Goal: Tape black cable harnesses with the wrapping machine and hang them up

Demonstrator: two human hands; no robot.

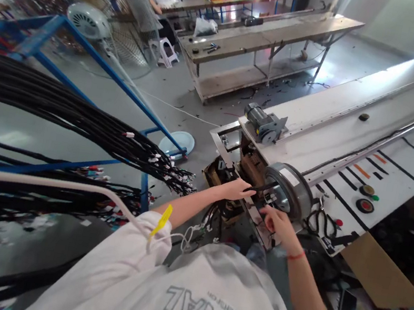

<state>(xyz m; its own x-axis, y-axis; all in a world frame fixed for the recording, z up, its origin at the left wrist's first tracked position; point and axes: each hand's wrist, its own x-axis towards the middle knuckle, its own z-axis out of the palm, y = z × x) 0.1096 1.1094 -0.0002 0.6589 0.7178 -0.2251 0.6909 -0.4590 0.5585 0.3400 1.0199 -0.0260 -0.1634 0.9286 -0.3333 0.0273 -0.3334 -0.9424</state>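
Note:
My left hand (238,189) pinches a thin black cable (262,188) that runs toward a grey round wheel (289,191) at the near end of the long white workbench (359,128). My right hand (277,224), with a red string around its wrist, grips the cable's lower part just below the wheel. Both hands are close together in front of the wheel. A white cable with a yellow tag (160,220) lies over my left shoulder.
A thick bundle of black cables (76,121) hangs over a blue rack (98,64) on the left. Scissors (319,222), round buttons (365,205) and a small grey motor (263,125) sit on the bench. A cardboard box (390,273) stands on the right. A fan (88,21) stands behind.

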